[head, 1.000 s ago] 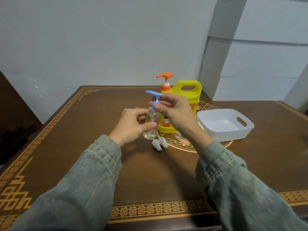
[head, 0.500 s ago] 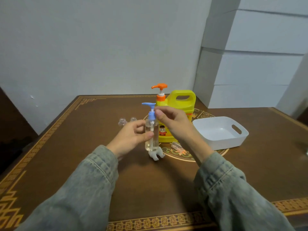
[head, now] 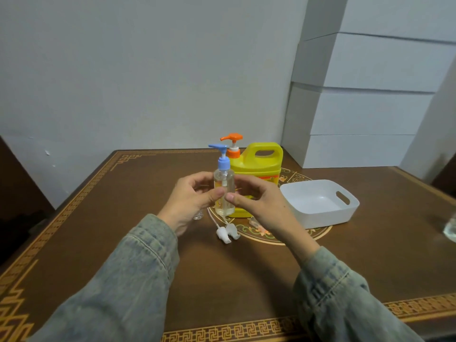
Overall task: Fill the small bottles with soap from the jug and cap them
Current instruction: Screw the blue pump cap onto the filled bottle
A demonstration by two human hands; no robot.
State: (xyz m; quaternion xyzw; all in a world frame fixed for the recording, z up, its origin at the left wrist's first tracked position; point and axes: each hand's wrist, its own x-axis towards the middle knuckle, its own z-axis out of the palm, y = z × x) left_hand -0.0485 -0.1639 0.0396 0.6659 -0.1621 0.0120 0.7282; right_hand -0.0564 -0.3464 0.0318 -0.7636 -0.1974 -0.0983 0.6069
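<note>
Left hand (head: 191, 198) and right hand (head: 256, 201) both grip the upright bottle (head: 224, 191); the jug (head: 256, 169) label is unreadable.

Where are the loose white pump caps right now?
In the head view, the white pump caps lie on the table just in front of the small bottle, between the two wrists.

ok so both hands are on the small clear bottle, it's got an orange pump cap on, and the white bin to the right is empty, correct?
Not quite: the pump cap on the small clear bottle is blue; the orange pump sits on the yellow jug. The head view shows it. Left hand and right hand hold the bottle; the white bin is empty.
</note>
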